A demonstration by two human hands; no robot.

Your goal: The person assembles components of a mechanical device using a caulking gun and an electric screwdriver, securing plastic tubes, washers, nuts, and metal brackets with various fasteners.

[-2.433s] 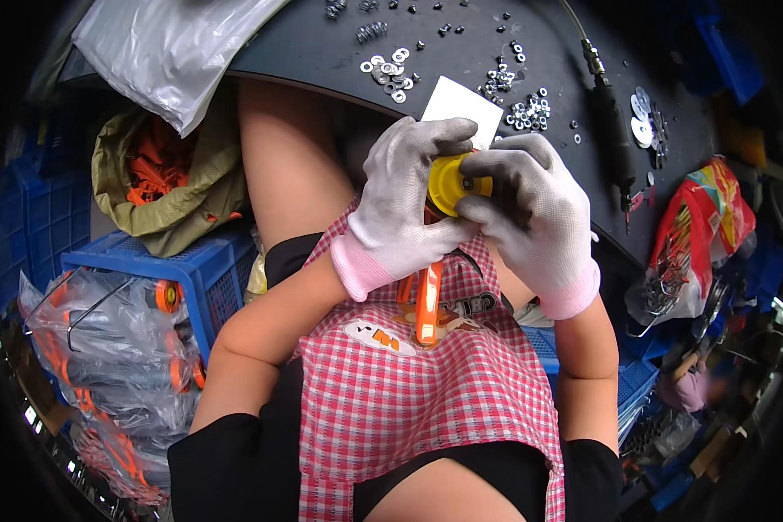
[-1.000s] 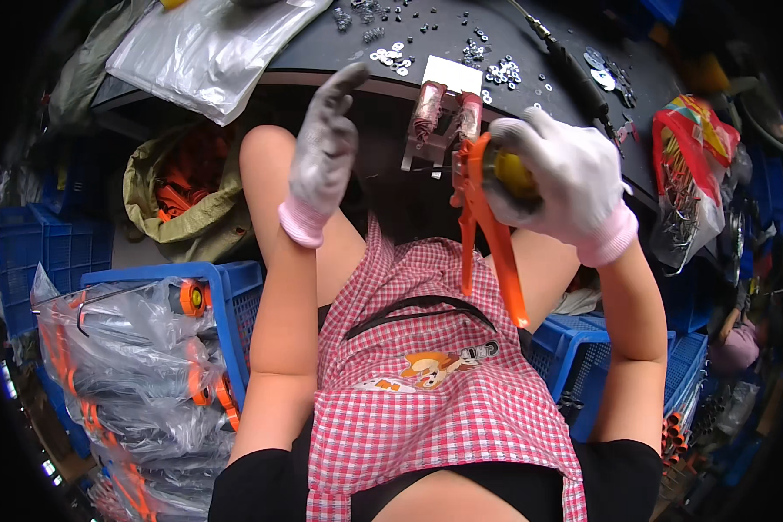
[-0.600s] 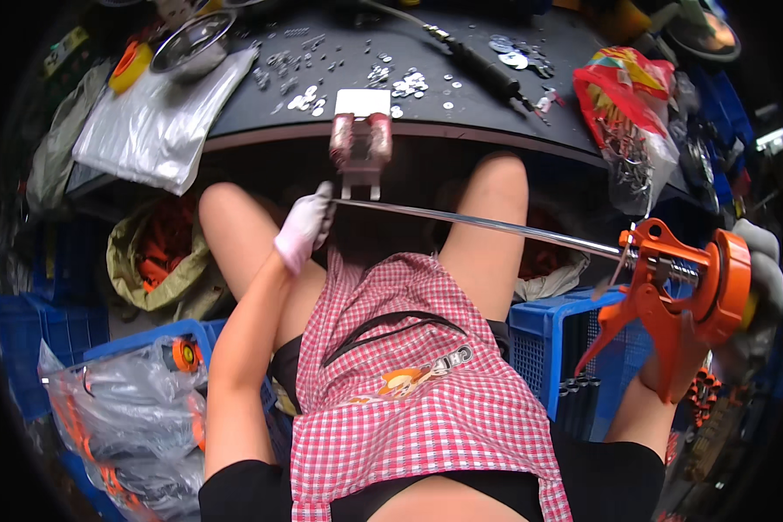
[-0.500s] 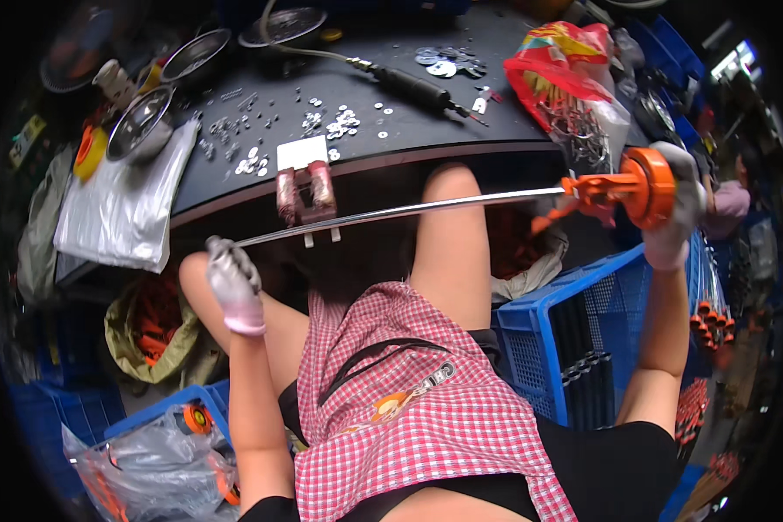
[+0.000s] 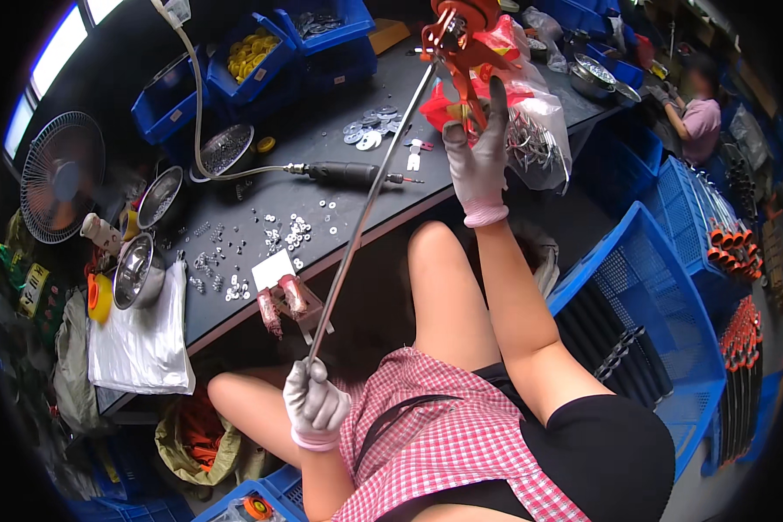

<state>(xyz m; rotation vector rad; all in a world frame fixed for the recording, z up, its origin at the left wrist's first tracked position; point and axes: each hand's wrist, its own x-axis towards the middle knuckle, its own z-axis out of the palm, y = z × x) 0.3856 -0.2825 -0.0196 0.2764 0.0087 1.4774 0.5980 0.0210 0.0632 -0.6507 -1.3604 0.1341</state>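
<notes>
My left hand (image 5: 316,402), in a whitish glove with a pink cuff, is closed around the lower end of a long thin metal rod (image 5: 367,209). The rod slants up and away over the table's front edge. At its top sits an orange plastic head (image 5: 471,48) with a round body and a lever, partly cut off by the upper edge of the view. My right hand (image 5: 480,170), gloved the same way, is just below the head with fingers apart and pointing up. Its fingertips are close to the orange lever; I cannot tell whether they touch.
On the dark table (image 5: 261,204) are a black power screwdriver (image 5: 344,174), loose washers (image 5: 296,233), metal bowls (image 5: 139,274) and blue parts bins (image 5: 252,70). A red bag (image 5: 535,130) of metal parts stands behind my right hand. A blue crate (image 5: 683,348) is at right; a co-worker (image 5: 700,122) sits beyond.
The rod has swung from nearly level to steep, its orange head moving up and left. My right hand has come off the head, its fingers now spread. The view has shifted.
</notes>
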